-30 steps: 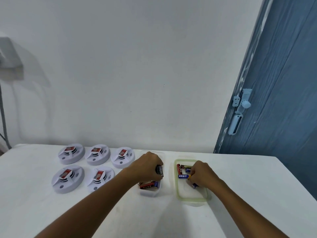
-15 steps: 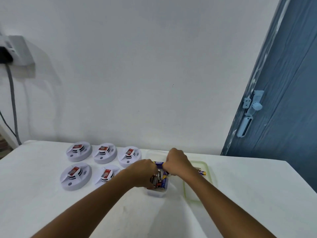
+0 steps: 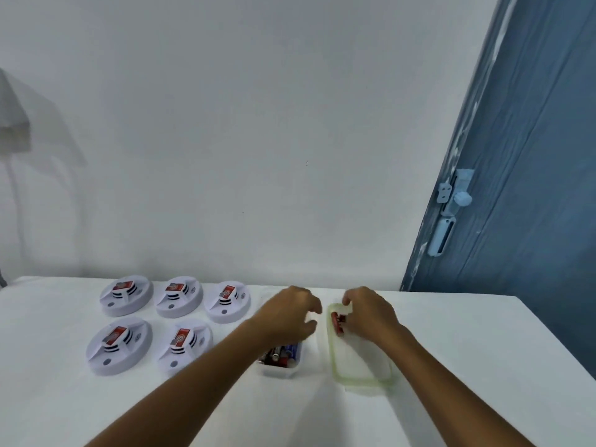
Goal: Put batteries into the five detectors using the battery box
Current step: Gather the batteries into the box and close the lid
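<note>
On the white table point(image 3: 467, 333), your five detectors sit at the left in two rows: three at the back point(image 3: 126, 294) point(image 3: 179, 295) point(image 3: 227, 301) and two in front point(image 3: 118, 345) point(image 3: 185, 345). Each carries a red block on top.

Just right of them, your left hand point(image 3: 288, 316) hovers over the far end of the battery box point(image 3: 280, 359). Its fingers are loosely curled with the thumb apart, and they hold nothing you can see. The box's near end shows batteries point(image 3: 280, 352) lying packed together, red, blue and dark.

Beside the box on the right lies its lid point(image 3: 359, 350), clear with a green rim, flat on the table. Your right hand point(image 3: 371, 312) rests over the lid's far end, fingers curled down onto a small cluster of red batteries point(image 3: 338, 321) at the lid's far left corner. Blur keeps you from telling whether the fingers actually pinch them or only touch.

At the far right stands a blue door point(image 3: 532, 188) with a pale latch point(image 3: 451, 208).
</note>
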A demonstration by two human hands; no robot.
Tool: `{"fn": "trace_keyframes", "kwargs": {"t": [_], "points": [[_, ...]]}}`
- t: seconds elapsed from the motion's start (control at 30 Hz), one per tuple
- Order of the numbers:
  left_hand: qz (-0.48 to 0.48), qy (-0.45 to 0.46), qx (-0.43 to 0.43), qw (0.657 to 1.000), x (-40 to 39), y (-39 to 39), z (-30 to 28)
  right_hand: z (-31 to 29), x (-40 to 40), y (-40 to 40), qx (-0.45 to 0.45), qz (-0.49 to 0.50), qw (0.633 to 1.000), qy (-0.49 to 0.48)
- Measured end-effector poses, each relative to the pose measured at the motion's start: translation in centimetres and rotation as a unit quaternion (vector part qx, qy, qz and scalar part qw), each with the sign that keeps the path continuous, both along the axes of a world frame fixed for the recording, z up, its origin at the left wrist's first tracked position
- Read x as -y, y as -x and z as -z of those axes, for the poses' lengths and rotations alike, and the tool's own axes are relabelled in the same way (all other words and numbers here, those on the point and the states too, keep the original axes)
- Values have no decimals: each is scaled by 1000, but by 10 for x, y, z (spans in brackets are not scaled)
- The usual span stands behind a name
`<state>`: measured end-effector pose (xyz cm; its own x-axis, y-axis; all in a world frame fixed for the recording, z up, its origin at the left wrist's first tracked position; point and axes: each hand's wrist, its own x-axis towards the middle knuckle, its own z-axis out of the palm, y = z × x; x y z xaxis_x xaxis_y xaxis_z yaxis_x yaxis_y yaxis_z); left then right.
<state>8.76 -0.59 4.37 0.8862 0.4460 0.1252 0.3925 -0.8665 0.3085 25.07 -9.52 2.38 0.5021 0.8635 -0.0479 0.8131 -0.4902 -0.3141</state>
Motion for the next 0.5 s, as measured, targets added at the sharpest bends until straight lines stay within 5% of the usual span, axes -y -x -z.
{"fn": "trace_keyframes", "kwargs": {"t": [0.1,0.27,0.5], "points": [[23,-71,-107,991,11,-39,16,23,16,-15,31,-70,995,70],[13,-117,-205,972,25,-77,35,41,30,-19,92,-128,987,37],[22,-114,-209,971,22,-87,34,32,25,-22,-24,-60,996,62]]}}
